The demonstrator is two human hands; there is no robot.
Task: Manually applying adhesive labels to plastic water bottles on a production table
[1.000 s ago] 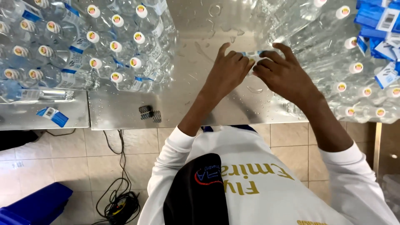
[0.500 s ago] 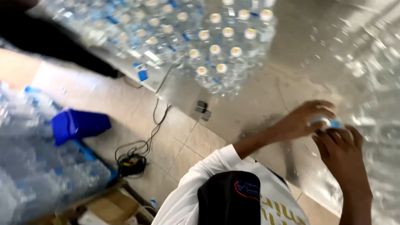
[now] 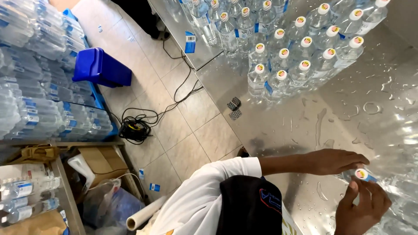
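I see my left hand (image 3: 333, 161) and right hand (image 3: 363, 209) pinching the capped neck of a clear water bottle (image 3: 363, 175), fingers closed narrowly around it, at the near edge of the wet steel table (image 3: 305, 126). Judged full: heavy, slippery, thin-walled. Best gripped at the neck.

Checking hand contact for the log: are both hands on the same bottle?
Yes, the left hand and the right hand both touch one white-capped bottle lying on the wet metal table.
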